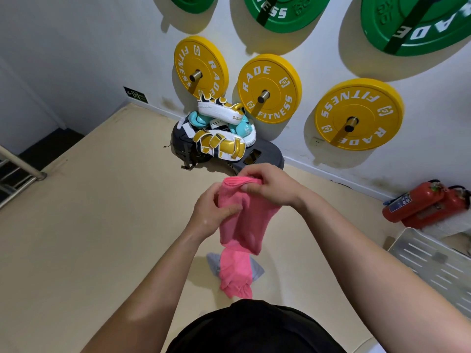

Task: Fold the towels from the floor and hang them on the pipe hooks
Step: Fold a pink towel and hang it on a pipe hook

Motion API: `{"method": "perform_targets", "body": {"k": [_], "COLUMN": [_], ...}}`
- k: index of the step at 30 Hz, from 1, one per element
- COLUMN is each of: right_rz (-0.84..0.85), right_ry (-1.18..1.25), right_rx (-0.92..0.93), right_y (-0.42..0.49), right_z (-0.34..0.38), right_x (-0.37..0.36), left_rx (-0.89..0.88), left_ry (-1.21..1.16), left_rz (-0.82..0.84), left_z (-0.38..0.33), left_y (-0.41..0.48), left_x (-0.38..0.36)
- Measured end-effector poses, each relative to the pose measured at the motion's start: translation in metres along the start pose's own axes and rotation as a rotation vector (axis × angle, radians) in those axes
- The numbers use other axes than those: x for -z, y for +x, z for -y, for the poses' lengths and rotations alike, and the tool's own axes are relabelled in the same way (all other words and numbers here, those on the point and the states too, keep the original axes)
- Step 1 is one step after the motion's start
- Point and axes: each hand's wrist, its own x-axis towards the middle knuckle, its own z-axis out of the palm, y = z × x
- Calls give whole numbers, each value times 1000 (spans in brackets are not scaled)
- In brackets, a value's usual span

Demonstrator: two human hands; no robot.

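Observation:
A pink towel (242, 233) hangs in front of me, folded over at its top and trailing down toward the floor. My right hand (267, 186) pinches the folded top edge. My left hand (214, 212) grips the towel's left side a little lower, thumb pressed on the cloth. A grey-blue towel (256, 268) lies crumpled on the beige floor beneath, mostly hidden behind the pink one. No pipe hooks are in view.
Yellow weight plates (270, 87) and green ones (280, 11) hang on pegs on the white wall. Boxing pads and gloves (219, 128) are piled on a dark bag by the wall. Red fire extinguishers (425, 203) lie at right, a white slotted rack (433, 261) below them, a metal railing (17, 174) at left.

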Motion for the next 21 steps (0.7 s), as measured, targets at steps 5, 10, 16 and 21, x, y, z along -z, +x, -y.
{"method": "perform_targets", "body": {"k": [5,10,16,21], "right_rz": [-109,-186,-117,-74], "right_ry": [113,-142,-58,-17], "right_rx": [-55,-167,-314,-214], "right_y": [10,12,-3,-11], "right_z": [15,7,-6,-10], "right_x": [15,21,8,2], "left_rx": [131,70,-28,-85], "left_ry": [87,130,247,350], "left_rz": [53,-78,-88,-10], "left_z": [31,33,13,6], "left_y": [-10,-10,-6,0], "left_x": [-8,-3,12,19]}}
